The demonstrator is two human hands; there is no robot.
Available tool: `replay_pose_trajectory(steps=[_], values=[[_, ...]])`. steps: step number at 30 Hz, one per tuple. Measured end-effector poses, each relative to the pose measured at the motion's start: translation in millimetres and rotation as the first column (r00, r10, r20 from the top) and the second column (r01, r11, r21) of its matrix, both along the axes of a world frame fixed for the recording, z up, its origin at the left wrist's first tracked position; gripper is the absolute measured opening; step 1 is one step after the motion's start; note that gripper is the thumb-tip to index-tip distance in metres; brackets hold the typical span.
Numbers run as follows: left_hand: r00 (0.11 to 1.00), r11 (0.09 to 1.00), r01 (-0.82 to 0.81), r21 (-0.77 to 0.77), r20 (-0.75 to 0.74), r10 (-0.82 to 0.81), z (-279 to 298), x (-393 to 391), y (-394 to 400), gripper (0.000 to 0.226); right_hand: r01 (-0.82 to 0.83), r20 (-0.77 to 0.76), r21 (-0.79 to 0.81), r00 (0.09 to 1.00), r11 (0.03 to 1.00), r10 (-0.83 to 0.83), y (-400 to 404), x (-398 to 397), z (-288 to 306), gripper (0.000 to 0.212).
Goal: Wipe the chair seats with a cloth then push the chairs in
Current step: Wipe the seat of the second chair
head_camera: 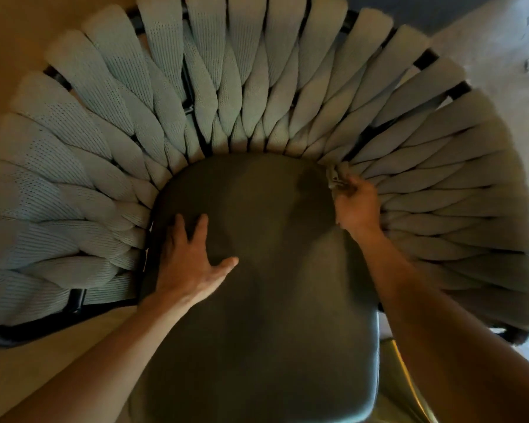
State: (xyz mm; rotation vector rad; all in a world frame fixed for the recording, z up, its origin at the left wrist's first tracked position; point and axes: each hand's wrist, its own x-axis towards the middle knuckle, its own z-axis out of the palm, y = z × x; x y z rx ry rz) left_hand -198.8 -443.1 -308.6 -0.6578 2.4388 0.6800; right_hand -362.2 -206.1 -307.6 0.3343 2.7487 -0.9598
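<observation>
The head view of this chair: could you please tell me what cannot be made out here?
- Cloth: mostly hidden inside the right hand; its size is unclear.
- Seat cushion: its front is cut off by the bottom edge.
- Chair legs: hidden beneath the seat cushion.
- Left hand: flat, so the cushion beneath is covered.

The left hand lies flat, fingers spread, on the dark seat cushion toward nine o'clock. The right hand grips a small crumpled cloth at the cushion's two o'clock edge, against the pale woven straps fanning around the chair's back. Wooden floor shows at seven o'clock.
</observation>
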Motion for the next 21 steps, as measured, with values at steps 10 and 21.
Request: replay_pose_trajectory(steps=[10, 21], values=[[0.977, 0.831, 0.066, 0.552, -0.203, 0.058, 140.6, 82.3, 63.0, 0.054, 0.0, 0.291, -0.404, 0.948, 0.915, 0.128, -5.6, 164.9, 131.9, 0.019], [0.906, 0.687, -0.214, 0.695, -0.122, 0.406, 245.7, 188.1, 15.0, 0.012, -0.321, 0.436, -0.643, 0.592, 0.695, 0.677, -68.4, 279.4, 241.1, 0.031]])
